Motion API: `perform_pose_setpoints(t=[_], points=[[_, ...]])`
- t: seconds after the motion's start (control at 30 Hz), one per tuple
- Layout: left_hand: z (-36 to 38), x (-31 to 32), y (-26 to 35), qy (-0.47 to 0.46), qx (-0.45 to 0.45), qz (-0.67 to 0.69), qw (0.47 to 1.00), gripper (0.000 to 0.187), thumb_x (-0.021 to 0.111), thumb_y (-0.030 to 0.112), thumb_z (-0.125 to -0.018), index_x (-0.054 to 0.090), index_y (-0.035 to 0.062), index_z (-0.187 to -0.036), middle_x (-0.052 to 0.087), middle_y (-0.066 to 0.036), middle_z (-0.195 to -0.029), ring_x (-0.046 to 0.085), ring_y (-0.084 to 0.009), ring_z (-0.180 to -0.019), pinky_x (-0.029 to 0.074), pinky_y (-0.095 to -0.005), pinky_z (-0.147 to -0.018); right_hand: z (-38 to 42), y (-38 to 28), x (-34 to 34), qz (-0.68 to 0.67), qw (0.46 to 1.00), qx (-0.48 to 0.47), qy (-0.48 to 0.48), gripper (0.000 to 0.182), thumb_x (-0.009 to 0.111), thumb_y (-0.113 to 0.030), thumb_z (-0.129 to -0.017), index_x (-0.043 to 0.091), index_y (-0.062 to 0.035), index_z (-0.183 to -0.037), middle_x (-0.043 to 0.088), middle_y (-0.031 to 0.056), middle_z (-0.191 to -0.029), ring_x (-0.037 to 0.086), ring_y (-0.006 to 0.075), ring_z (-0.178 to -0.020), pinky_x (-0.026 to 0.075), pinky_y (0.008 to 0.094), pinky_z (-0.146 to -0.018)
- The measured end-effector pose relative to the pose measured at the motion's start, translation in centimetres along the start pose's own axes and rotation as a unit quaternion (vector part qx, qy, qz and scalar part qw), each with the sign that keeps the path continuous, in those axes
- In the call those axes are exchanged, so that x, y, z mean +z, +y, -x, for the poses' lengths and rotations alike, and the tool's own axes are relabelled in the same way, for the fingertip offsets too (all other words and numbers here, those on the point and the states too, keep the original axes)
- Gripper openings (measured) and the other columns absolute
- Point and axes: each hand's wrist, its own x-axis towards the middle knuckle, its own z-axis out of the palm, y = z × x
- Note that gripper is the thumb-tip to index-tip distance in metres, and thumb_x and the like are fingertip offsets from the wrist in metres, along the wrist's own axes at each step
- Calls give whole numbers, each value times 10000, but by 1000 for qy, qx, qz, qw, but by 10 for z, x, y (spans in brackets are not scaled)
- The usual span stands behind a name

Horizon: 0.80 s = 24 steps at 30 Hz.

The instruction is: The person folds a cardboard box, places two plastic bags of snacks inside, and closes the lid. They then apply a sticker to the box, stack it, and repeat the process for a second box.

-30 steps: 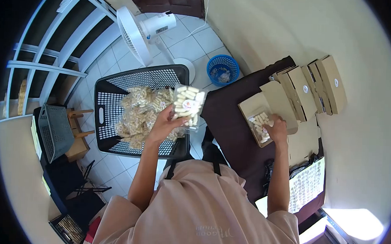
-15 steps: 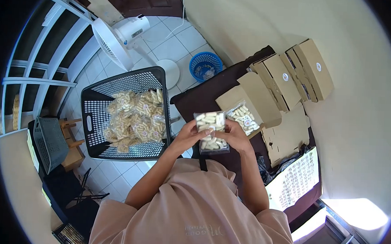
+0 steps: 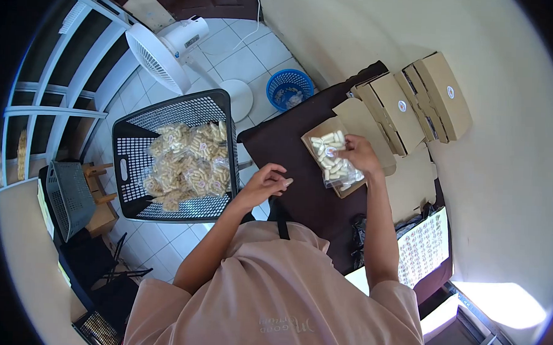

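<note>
My right hand (image 3: 360, 153) is shut on a clear plastic bag of pale, finger-shaped pieces (image 3: 334, 169) with a round label, gripping its right side. The bag lies over the open cardboard box (image 3: 350, 190) on the dark-covered table; whether another bag is beneath it is hidden. Over the table's left edge, my left hand (image 3: 265, 185) holds nothing, its fingers loosely bent and apart. To its left stands a black plastic crate (image 3: 128, 142) with several similar bags (image 3: 191, 156) inside.
Closed cardboard boxes (image 3: 443, 93) stand along the wall at the table's back. A flat cardboard piece (image 3: 415, 178), black plastic (image 3: 359, 235) and a sticker sheet (image 3: 424, 247) lie nearer. Beyond the crate are a white fan (image 3: 161, 56) and a blue basket (image 3: 291, 79).
The bag has moved right, from between both hands to over the open box, with my right hand on it. My left hand has let go and opened.
</note>
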Motion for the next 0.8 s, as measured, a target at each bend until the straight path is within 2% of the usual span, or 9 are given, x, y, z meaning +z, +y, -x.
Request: perform_pose_setpoints(t=[0.1, 0.13, 0.17, 0.23, 0.27, 0.33, 0.37, 0.47, 0.8], points=[[8, -19, -5, 3, -2, -21, 1000, 351, 652, 200, -954, 501, 52, -1234, 604, -91, -1076, 628, -168, -970, 530, -310, -818, -26, 4, 1, 123, 990, -51, 54, 307, 841, -135, -708, 669, 40, -893, 689, 134, -800, 635, 205, -720, 496, 340, -678], [13, -24, -6, 10, -4, -34, 999, 347, 649, 212, -956, 508, 53, -1231, 606, -89, -1074, 629, -168, -971, 530, -310, -820, -31, -1, 1, 225, 973, -30, 47, 338, 822, -147, -722, 653, 25, -958, 690, 161, -856, 657, 303, -790, 511, 387, -756], [18, -29, -6, 17, -8, -47, 999, 344, 646, 224, -958, 515, 55, -1227, 609, -87, -1072, 630, -168, -972, 531, -311, -822, -31, -1, 7, 226, 973, -31, 46, 338, 822, -147, -722, 653, 25, -958, 690, 161, -856, 657, 303, -790, 511, 387, -756], [25, -43, -15, 32, -14, -41, 999, 339, 640, 240, -961, 520, 57, -1221, 610, -82, -1070, 630, -168, -975, 531, -310, -826, -26, 1, 23, 333, 915, -106, 202, 428, 793, -147, -759, 598, 8, -1107, 664, 208, -1062, 639, 349, -992, 506, 410, -861], [28, -50, -20, 46, -21, -35, 998, 336, 634, 256, -965, 526, 59, -1214, 611, -77, -1068, 631, -168, -978, 531, -309, -831, -22, 3, 31, 335, 915, -107, 200, 428, 793, -147, -759, 598, 8, -1107, 664, 208, -1062, 639, 349, -992, 506, 410, -861], [37, -60, -27, 61, -26, -17, 998, 335, 630, 264, -967, 529, 60, -1212, 612, -72, -1063, 630, -167, -982, 531, -310, -835, -8, 1, 49, 278, 926, -112, 229, 551, 716, -211, -846, 484, -11, -1304, 521, 249, -1339, 495, 407, -1253, 420, 471, -1030], [40, -65, -30, 73, -30, -3, 997, 334, 627, 271, -969, 532, 62, -1211, 612, -68, -1058, 630, -166, -986, 532, -310, -839, -6, 7, 61, 280, 926, -113, 227, 551, 716, -211, -846, 484, -11, -1304, 521, 249, -1339, 495, 407, -1253, 420, 471, -1030], [47, -74, -33, 92, -41, 14, 995, 332, 625, 274, -969, 535, 71, -1216, 618, -65, -1048, 631, -167, -984, 533, -315, -839, -12, 41, 88, 409, 869, -143, 237, 621, 523, -351, -970, 345, -15, -1461, 311, 247, -1523, 252, 479, -1412, 208, 574, -1149], [68, -102, -34, 154, -40, -9, 987, 342, 633, 330, -962, 565, 75, -1178, 636, -59, -998, 643, -164, -946, 537, -306, -818, -9, 33, 98, 460, 844, -105, 255, 569, 434, -420, -1006, 399, -83, -1464, 301, 219, -1537, 248, 486, -1410, 179, 637, -1133]])
